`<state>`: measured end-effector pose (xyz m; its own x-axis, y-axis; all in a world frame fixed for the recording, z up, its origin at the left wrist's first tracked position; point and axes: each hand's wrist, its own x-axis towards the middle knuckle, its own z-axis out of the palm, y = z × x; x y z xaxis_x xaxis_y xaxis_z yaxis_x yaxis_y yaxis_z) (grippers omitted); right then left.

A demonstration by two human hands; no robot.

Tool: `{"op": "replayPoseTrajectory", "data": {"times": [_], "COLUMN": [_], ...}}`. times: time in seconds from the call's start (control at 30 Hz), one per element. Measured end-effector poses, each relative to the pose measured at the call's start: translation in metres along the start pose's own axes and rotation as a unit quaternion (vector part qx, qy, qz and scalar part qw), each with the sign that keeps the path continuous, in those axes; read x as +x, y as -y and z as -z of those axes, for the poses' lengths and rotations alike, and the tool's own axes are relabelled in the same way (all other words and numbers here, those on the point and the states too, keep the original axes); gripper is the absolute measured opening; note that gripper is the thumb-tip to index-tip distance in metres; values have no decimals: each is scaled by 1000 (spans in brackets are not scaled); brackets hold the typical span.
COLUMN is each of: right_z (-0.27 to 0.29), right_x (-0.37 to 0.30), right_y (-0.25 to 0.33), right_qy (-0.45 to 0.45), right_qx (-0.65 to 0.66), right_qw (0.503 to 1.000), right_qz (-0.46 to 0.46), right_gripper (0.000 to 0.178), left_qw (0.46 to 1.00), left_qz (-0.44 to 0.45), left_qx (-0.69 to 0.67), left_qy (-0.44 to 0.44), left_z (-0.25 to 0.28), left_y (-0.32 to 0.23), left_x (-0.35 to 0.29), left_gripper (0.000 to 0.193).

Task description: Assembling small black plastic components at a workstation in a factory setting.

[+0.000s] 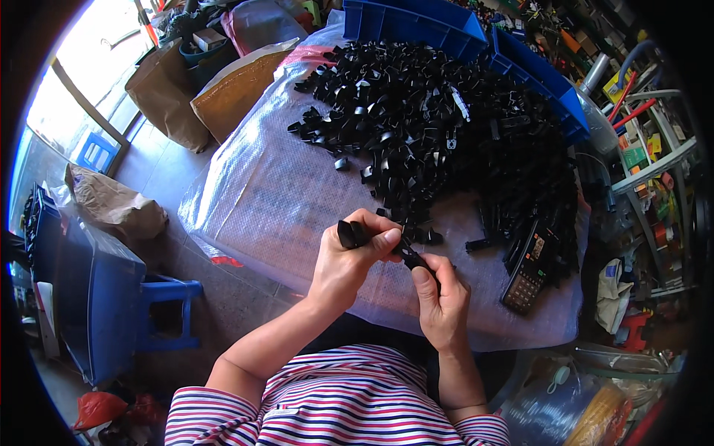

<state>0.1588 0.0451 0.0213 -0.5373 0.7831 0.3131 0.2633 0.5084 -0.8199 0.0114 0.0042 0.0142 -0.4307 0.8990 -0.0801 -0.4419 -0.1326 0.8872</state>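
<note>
Both my hands meet over the near part of a table covered with a white woven sheet (245, 201). My left hand (355, 253) is closed around a black plastic part (352, 234) whose broad end sticks out at the back of the fist. Between finger and thumb, my right hand (442, 293) pinches another small black plastic part (410, 257), which reaches toward the left fingertips. Whether the two parts are joined I cannot tell. Just beyond my hands spreads a big heap of similar black plastic parts (446, 141), with a few loose ones at its near edge.
A black keypad device (529, 275) lies at the heap's right. Blue bins (416, 26) border the far side. On the floor at left are a blue stool (169, 308), a blue crate (104, 297) and paper sacks (167, 97). Cluttered shelving (654, 178) stands at right.
</note>
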Motion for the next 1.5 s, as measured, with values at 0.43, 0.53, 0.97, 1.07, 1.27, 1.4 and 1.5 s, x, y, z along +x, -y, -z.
{"op": "replayPoseTrajectory", "data": {"times": [0.43, 0.53, 0.97, 1.07, 1.27, 1.4, 1.5], "right_z": [-28, -3, 57, 56, 28, -5, -34], "right_x": [14, 24, 30, 21, 17, 19, 29], "right_y": [5, 11, -32, -37, -11, 4, -12], "right_qy": [-32, 117, -44, -44, 4, -21, -17], "right_qx": [52, -84, -170, -25, 262, 57, -27], "right_qw": [997, 989, 984, 998, 961, 996, 993], "right_qz": [-37, -15, -20, -24, -88, 65, 110], "right_gripper": [21, 26, 22, 19, 23, 35, 28], "left_qw": [996, 986, 679, 687, 989, 975, 984], "left_qz": [-74, 59, -339, -349, -34, 124, 95], "left_qx": [45, -133, 651, 637, 120, -92, -146], "left_qy": [-38, 83, -16, 13, 85, 157, 29], "left_z": [-10, 8, 84, 85, 54, 30, 15], "left_y": [7, 7, -7, -7, -15, -10, 14], "left_x": [-15, -3, 103, 107, 71, 33, 26], "left_gripper": [29, 38, 24, 28, 20, 17, 20]}}
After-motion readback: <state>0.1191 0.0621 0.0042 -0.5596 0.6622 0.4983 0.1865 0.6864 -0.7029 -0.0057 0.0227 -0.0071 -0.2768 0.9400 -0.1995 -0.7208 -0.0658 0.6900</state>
